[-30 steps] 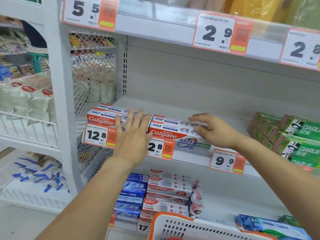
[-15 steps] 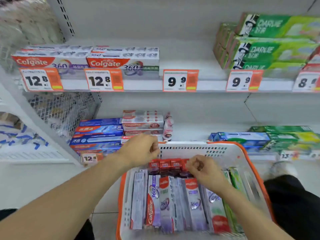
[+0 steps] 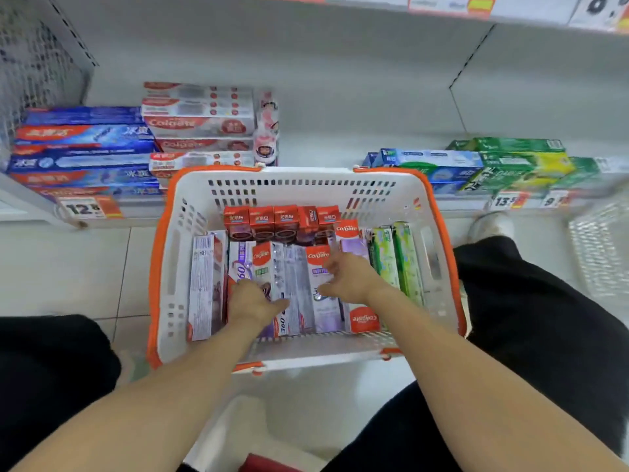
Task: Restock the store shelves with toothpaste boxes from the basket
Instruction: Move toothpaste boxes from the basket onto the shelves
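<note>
both hands lowered into basket (image 3: 177, 233), tiled floor (image 3: 61, 267)

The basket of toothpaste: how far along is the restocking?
Done: stacks of boxes already sit on the bottom shelf, blue and red-and-white. In hand: the left hand and right hand reach onto the Colgate boxes, nothing lifted yet. Left: the basket is still nearly full, including small red boxes and green boxes.

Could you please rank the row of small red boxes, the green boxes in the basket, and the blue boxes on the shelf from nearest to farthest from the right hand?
From the right hand:
1. Green boxes, just to its right in the basket.
2. Small red boxes, at the basket's far end.
3. Blue boxes, on the shelf, far left.
</note>
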The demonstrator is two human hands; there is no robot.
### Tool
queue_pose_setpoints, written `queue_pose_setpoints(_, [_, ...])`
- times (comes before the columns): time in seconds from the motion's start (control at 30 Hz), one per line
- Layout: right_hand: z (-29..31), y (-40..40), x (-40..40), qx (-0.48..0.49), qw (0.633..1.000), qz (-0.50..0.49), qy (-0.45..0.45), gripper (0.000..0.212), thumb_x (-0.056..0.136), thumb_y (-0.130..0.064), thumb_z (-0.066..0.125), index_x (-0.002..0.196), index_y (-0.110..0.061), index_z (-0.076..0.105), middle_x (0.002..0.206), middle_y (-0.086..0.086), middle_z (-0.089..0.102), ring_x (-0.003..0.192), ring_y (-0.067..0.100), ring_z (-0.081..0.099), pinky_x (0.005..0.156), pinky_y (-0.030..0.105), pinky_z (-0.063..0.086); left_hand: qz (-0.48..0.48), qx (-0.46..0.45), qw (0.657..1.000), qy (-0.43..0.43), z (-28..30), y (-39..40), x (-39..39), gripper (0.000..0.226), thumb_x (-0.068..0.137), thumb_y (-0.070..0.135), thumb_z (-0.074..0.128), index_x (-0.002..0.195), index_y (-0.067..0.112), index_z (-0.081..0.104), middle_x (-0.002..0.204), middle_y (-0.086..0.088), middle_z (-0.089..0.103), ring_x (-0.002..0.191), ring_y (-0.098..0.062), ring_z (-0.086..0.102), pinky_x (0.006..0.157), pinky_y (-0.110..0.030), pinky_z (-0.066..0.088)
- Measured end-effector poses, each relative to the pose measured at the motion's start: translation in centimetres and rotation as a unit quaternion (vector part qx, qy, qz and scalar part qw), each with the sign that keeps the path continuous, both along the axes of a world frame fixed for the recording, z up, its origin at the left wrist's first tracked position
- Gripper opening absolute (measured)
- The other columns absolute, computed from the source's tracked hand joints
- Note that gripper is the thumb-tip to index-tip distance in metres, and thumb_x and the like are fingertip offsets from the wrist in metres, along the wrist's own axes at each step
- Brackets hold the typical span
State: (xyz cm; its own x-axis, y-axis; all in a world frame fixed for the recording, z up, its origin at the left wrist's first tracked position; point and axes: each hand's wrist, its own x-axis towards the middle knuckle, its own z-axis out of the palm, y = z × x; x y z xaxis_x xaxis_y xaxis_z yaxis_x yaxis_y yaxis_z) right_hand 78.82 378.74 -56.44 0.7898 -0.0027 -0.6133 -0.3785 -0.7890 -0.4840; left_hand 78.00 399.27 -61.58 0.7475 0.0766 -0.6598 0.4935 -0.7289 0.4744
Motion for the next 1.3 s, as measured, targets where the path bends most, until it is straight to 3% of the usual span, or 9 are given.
queue_pose_setpoints(0.23, [-1.9,0.7,-0.1,0.025,0.998,-0.049,0.038,0.062,0.079,-0.019,0.083,0.132,-0.007,0.054,0.130,0.010,0.059,0.102,0.022,0.064,0.089,0.034,0.052,0.034,-0.060,0.993,0.096,0.5,0.7,1.8,0.048,0.062,0.028,0.095,0.097,0.007,0.069,0.091,0.000,0.068,0.070,-0.010,0.061,0.059,-0.019,0.046])
queue_pose_setpoints(0.4, [-1.7,3.9,1.0,0.281,0.931,-0.161,0.168,0.059,0.084,-0.026,0.081,0.133,-0.009,0.054,0.118,0.006,0.073,0.110,0.027,0.069,0.097,0.041,0.056,0.029,-0.259,0.958,0.116,1.7,2.9,2.2,0.033,0.070,0.029,0.091,0.096,0.017,0.076,0.095,-0.001,0.079,0.094,-0.015,0.074,0.089,-0.037,0.059])
queue_pose_setpoints(0.5, [-2.2,4.7,1.6,0.363,0.889,-0.197,0.199,0.072,0.081,-0.029,0.082,0.140,-0.013,0.044,0.117,0.008,0.073,0.107,0.030,0.071,0.096,0.050,0.055,0.012,-0.332,0.936,0.116,3.6,3.8,2.1,0.026,0.086,0.024,0.078,0.110,0.017,0.073,0.105,0.001,0.078,0.102,-0.016,0.072,0.089,-0.032,0.058])
queue_pose_setpoints(0.63, [-2.0,5.2,2.2,0.366,0.895,-0.195,0.166,0.054,0.085,-0.029,0.079,0.132,-0.016,0.056,0.112,0.010,0.075,0.103,0.030,0.072,0.092,0.050,0.058,0.006,-0.183,0.981,-0.057,4.7,5.3,3.2,0.025,0.090,0.022,0.073,0.113,0.012,0.071,0.108,-0.002,0.072,0.099,-0.015,0.067,0.092,-0.030,0.053])
queue_pose_setpoints(0.73, [-1.9,4.9,2.2,0.358,0.899,-0.194,0.160,0.048,0.086,-0.031,0.077,0.128,-0.017,0.060,0.107,0.008,0.076,0.100,0.028,0.073,0.089,0.045,0.060,0.103,-0.041,0.962,-0.251,4.8,6.8,3.2,0.032,0.087,0.009,0.069,0.118,0.006,0.063,0.119,-0.014,0.061,0.109,-0.025,0.059,0.101,-0.037,0.047])
queue_pose_setpoints(0.87, [-1.7,4.7,1.7,0.360,0.901,-0.194,0.144,0.047,0.085,-0.026,0.079,0.127,-0.018,0.060,0.105,0.006,0.077,0.098,0.025,0.074,0.088,0.044,0.060,0.117,0.000,0.980,-0.159,4.3,5.6,2.0,0.066,0.083,0.019,0.077,0.140,0.008,0.046,0.141,-0.014,0.049,0.126,-0.029,0.053,0.105,-0.036,0.043])
queue_pose_setpoints(1.07, [-1.1,4.3,1.2,0.362,0.904,-0.184,0.134,0.042,0.085,-0.021,0.078,0.123,-0.020,0.061,0.105,0.003,0.077,0.097,0.023,0.074,0.089,0.044,0.059,0.108,0.035,0.992,-0.053,3.4,5.6,-0.5,0.044,0.075,0.032,0.088,0.098,0.004,0.063,0.096,-0.005,0.064,0.080,-0.019,0.058,0.065,-0.025,0.044])
queue_pose_setpoints(1.13, [-1.2,4.2,1.2,0.356,0.907,-0.180,0.136,0.046,0.085,-0.021,0.079,0.126,-0.021,0.060,0.105,0.003,0.077,0.097,0.023,0.074,0.089,0.044,0.059,0.092,0.030,0.993,-0.061,3.5,5.2,-0.8,0.031,0.077,0.031,0.086,0.083,0.012,0.062,0.087,-0.002,0.060,0.078,-0.016,0.055,0.069,-0.024,0.041])
queue_pose_setpoints(1.3, [-1.2,4.1,1.1,0.336,0.913,-0.163,0.165,0.063,0.081,-0.023,0.083,0.134,-0.022,0.050,0.117,0.004,0.072,0.102,0.024,0.071,0.090,0.044,0.058,0.103,-0.018,0.992,-0.066,1.9,5.5,-0.3,0.029,0.086,0.019,0.078,0.109,0.002,0.073,0.106,-0.013,0.073,0.097,-0.025,0.068,0.090,-0.032,0.054])
